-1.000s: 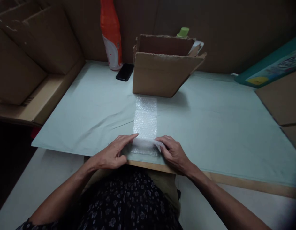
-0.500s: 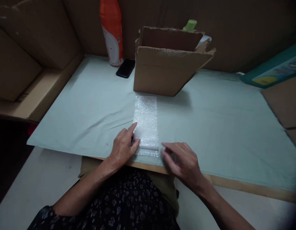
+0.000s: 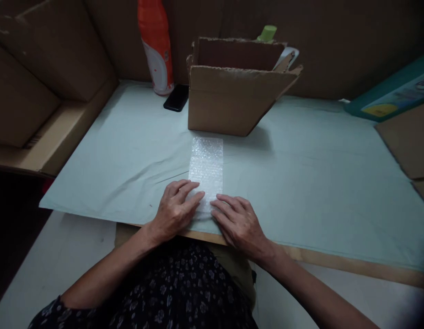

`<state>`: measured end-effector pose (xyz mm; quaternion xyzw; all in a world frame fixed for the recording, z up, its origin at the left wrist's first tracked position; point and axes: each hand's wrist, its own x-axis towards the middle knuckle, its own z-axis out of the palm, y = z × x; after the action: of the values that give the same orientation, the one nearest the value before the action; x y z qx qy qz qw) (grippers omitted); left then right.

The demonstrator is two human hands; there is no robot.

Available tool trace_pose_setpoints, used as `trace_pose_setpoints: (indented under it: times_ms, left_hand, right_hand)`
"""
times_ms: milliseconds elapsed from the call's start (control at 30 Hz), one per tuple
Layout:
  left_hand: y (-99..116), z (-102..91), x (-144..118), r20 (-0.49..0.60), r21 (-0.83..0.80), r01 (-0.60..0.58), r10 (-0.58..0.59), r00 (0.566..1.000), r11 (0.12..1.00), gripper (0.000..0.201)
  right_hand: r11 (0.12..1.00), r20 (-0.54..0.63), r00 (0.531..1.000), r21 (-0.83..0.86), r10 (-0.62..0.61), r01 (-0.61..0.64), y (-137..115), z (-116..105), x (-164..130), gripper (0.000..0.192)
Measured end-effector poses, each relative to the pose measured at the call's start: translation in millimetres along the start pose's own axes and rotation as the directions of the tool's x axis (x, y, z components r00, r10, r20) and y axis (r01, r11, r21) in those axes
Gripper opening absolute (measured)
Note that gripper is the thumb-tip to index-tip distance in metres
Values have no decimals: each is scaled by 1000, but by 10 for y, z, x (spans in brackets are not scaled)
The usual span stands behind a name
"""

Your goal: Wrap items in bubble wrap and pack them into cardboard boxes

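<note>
Bubble-wrap strip (image 3: 206,160) flat on surface (image 3: 311,183), just in front of cardboard box (image 3: 222,100). Left hand (image 3: 175,209), right hand (image 3: 239,225) both unclenched, over its near end. Likely light, soft, slippery; pinch side edges.

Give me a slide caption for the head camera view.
Left hand and right hand touch a bubble-wrap strip lying in front of an open-topped cardboard box.

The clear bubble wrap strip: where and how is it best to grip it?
Probably pinch the far right corner of the clear bubble wrap strip, coming from the right: it lies flat, uncovered there; the left hand and right hand touch the near end, and the brown cardboard box stands behind.
</note>
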<state>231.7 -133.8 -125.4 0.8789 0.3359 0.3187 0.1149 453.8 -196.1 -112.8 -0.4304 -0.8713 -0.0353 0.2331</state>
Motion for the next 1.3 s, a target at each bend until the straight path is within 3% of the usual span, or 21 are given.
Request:
trace_pose_setpoints:
  times_ms: [100, 167, 300, 433, 567, 667, 733, 867, 1000, 1100, 1167, 1300]
  left_hand:
    - [13, -101, -2, 132, -269, 76, -41, 990, 960, 38]
    - [24, -129, 9, 171, -339, 165, -111, 979, 926, 45]
    - [24, -46, 77, 120, -239, 248, -225, 967, 939, 34]
    - [-23, 86, 176, 149, -161, 347, -325, 934, 924, 38]
    - [-56, 168, 239, 105, -107, 305, -295, 950, 946, 38]
    - [-40, 142, 228, 12, -59, 268, -268, 963, 962, 37]
    - [-13, 64, 179, -27, -37, 186, -187, 982, 982, 38]
    - [47, -130, 41, 78, -96, -2, 10, 997, 995, 41]
    - [30, -148, 52, 160, -217, 81, -46, 986, 973, 41]
    - [-59, -29, 204, 197, -182, 179, -142, 970, 967, 38]
    - [-127, 59, 324, 196, -124, 243, -216, 956, 962, 36]
    - [-167, 111, 414, 123, -21, 240, -236, 964, 970, 31]
  right_hand:
    - [985, 42, 994, 134, 100, -105, 52, 10, 84, 20]
    - [961, 54, 981, 198, 186, -193, 103, 25, 145, 20]
    - [936, 0, 960, 222, 280, -273, 165, 10, 192, 17]
    - [976, -145, 966, 58, 215, -208, 113, -83, 118, 23]
    - [992, -44, 992, -35, 122, -124, 77, -50, 107, 30]
    - [987, 10, 990, -70, 142, -141, 112, 42, 165, 27]
    - [984, 2, 985, -46, 170, -170, 128, 62, 189, 25]
    - [970, -2, 976, 109, 220, -218, 92, -11, 150, 19]
    - [929, 42, 962, 249, 271, -273, 89, -45, 87, 20]
    - [950, -52, 955, 129, 292, -284, 119, -19, 79, 23]
    - [971, -106, 965, 11, 239, -239, 123, -3, 84, 25]
    - [983, -21, 986, -86, 163, -165, 109, 15, 88, 28]
